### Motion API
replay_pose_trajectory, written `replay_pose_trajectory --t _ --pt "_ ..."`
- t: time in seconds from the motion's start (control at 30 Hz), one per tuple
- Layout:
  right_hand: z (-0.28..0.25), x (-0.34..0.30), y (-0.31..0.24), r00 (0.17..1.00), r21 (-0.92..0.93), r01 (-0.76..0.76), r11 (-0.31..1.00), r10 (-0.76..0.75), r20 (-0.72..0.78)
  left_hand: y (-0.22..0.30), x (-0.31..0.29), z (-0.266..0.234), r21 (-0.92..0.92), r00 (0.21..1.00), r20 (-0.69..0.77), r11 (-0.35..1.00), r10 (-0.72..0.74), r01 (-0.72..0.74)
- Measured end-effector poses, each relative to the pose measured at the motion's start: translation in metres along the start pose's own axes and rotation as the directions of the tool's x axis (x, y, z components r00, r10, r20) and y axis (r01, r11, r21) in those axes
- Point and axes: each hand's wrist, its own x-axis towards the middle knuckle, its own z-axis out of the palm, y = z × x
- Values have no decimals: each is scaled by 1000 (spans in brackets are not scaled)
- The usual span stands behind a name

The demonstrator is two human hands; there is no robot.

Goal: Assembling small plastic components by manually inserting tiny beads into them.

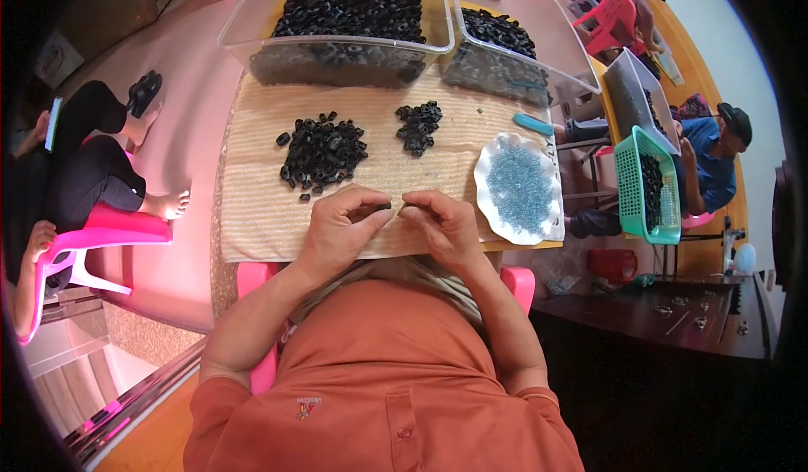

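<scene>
My left hand is closed in a pinch at the table's near edge, with a small black plastic piece between thumb and forefinger. Just beside it, my right hand is pinched too; a dark speck shows at its fingertips, too small to name. The two sets of fingertips almost meet. Beyond my left hand lies a large heap of small black plastic pieces. A smaller heap of black pieces lies beyond my right hand. To the right stands a white scalloped dish of tiny clear bluish pieces.
Two clear plastic bins of black pieces stand along the far side of the cloth-covered table. A teal tool lies above the dish. On the right are a green basket and a co-worker; another person sits at the left.
</scene>
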Motion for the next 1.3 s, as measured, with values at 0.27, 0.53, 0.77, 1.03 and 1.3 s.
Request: replay_pose_trajectory --t 0.27,0.53,0.77,1.03,1.3 --pt "7 -1 -7 1000 26 -6 1000 6 -23 1 -1 -1 134 994 51 985 101 -107" --pt "12 4 -2 970 60 233 971 -227 -87 -7 -3 3 55 1000 16 998 27 -28" --pt "11 3 -5 980 66 197 978 -194 -46 -5 -3 3 86 998 22 994 64 -65" --pt "8 1 0 997 354 -53 934 30 70 5 -4 1 247 989 18 958 148 -148" --pt "8 -5 1 918 646 -396 653 294 267 5 -5 -3 347 954 63 890 294 -297"
